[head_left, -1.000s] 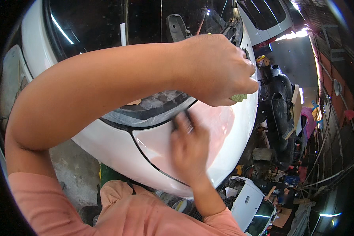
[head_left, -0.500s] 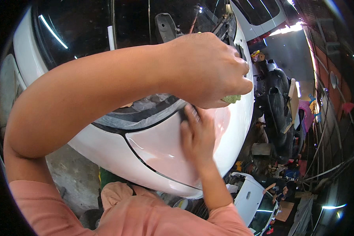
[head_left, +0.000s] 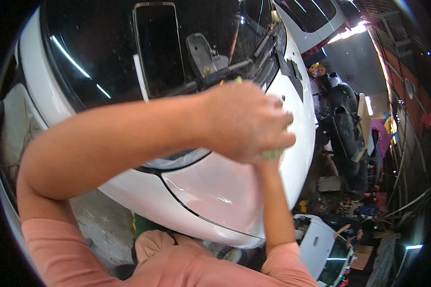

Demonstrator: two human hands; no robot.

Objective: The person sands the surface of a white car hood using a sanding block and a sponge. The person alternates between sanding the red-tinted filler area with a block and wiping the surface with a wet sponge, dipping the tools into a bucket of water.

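Note:
My left hand [head_left: 246,124] is closed round a green, rough-textured sponge [head_left: 273,154]. Only the ends of the sponge show, past the edges of the fist. This hand is over the white car body, just below the dark windshield [head_left: 105,52]. My right forearm [head_left: 277,205] rises from the lower right over the white panel [head_left: 215,186]. The right hand itself is hidden beneath the left, so its fingers do not show. A dull pinkish film with a wet shine covers the panel, and a dark seam runs along its left side.
Black wiper parts [head_left: 263,60] lie along the windshield's lower edge. At right are black car parts [head_left: 342,119] and a grey block [head_left: 329,183]. Another white car [head_left: 316,239], with a person beside it, stands at lower right. Concrete floor [head_left: 103,229] shows at left.
My left hand has moved slightly left and down in the picture with the sponge. The right hand, seen on the panel before, is now covered by it. The whole view has shifted slightly.

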